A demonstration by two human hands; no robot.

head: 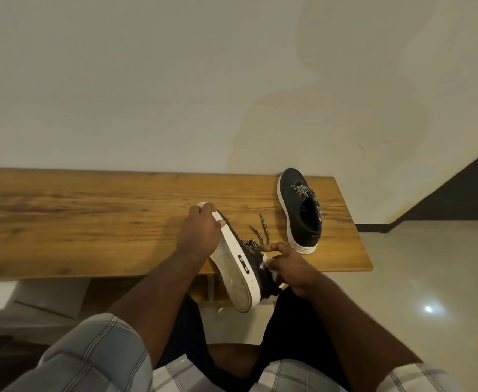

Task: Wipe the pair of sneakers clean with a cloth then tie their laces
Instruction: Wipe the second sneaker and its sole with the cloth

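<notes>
From the head view, the left hand (198,235) grips the toe end of a black sneaker (239,264), fingers curled over the white sole's front edge and thumb on the near side, so the shoe is tipped on its side with its worn white sole facing the camera and its heel hanging past the near edge of the wooden bench (90,216). The right hand (290,264) sits against the shoe's upper near the collar, fingers bent and pinching a small white cloth (269,260) pressed to the dark fabric; only a scrap of the cloth shows, so how it is folded is hard to tell. The held shoe's striped laces (260,236) trail loose onto the bench top. The second sneaker (300,210) stands upright on its sole near the bench's right end, well apart from both hands, toe toward the pale wall (232,80), its laces untied. Checked sleeves (96,355) cover the upper arms.
</notes>
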